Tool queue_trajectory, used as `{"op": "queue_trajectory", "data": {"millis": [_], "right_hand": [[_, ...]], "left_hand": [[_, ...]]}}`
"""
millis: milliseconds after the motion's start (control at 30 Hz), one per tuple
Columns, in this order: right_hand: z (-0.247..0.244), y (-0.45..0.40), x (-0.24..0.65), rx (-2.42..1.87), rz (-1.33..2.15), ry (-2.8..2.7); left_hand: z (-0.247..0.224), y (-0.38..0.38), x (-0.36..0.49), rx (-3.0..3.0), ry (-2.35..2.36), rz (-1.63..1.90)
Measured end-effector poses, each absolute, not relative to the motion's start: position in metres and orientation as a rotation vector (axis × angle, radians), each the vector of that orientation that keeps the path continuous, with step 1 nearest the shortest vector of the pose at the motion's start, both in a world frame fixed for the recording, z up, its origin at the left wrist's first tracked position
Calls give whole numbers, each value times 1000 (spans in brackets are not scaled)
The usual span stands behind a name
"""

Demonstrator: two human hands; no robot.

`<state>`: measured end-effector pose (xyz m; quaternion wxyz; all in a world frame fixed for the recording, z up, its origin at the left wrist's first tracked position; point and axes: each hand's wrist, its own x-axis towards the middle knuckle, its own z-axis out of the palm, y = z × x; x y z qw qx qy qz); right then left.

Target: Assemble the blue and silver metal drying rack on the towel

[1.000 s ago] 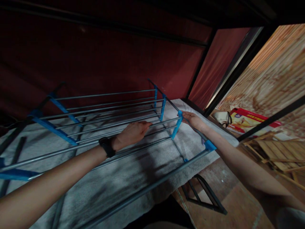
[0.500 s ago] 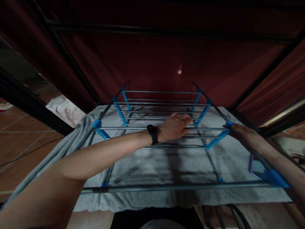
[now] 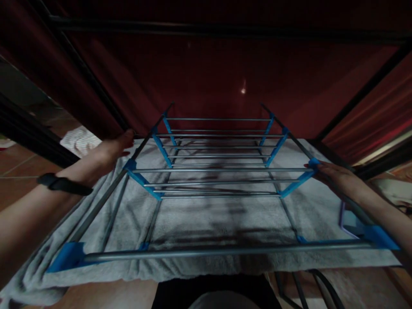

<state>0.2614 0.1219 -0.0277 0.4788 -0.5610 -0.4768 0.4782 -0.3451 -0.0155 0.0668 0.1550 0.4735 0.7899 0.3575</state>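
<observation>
Firstly, head view: one rack (image 3: pixel 222 170), grey tubes with blue plastic joints, lying on a grey cloth (image 3: pixel 222 219) directly before the person. Right hand (image 3: pixel 334 175) — grip closed on the rack at a blue joint of its right side pole. Left hand (image 3: pixel 111 150), dark wristband (image 3: pixel 64 184) at the wrist — grip released, fingers loosely bent just beside the left side pole; contact cannot be told. One flat purple-edged object (image 3: pixel 351 221), near the right front corner, partly hidden. Dark red curtain (image 3: pixel 206 73) behind.

Dark red sheeting (image 3: pixel 206 73), black frame bar (image 3: pixel 206 28), brown tiled floor (image 3: pixel 21 161), dim light
</observation>
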Motion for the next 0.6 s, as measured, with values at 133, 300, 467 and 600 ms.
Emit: {"op": "queue_trajectory", "data": {"millis": [133, 300, 467, 600], "right_hand": [[-30, 124, 264, -1389, 1151, -1173], [-23, 119, 257, -1385, 1138, -1165], [-18, 116, 251, -1409, 1137, -1136], [-17, 116, 249, -1413, 1133, -1137]], "left_hand": [[44, -22, -342, 1058, 2001, 967], [41, -17, -336, 869, 1958, 1111], [33, -12, -346, 885, 2015, 1072], [27, -8, -350, 908, 2043, 1058]]}}
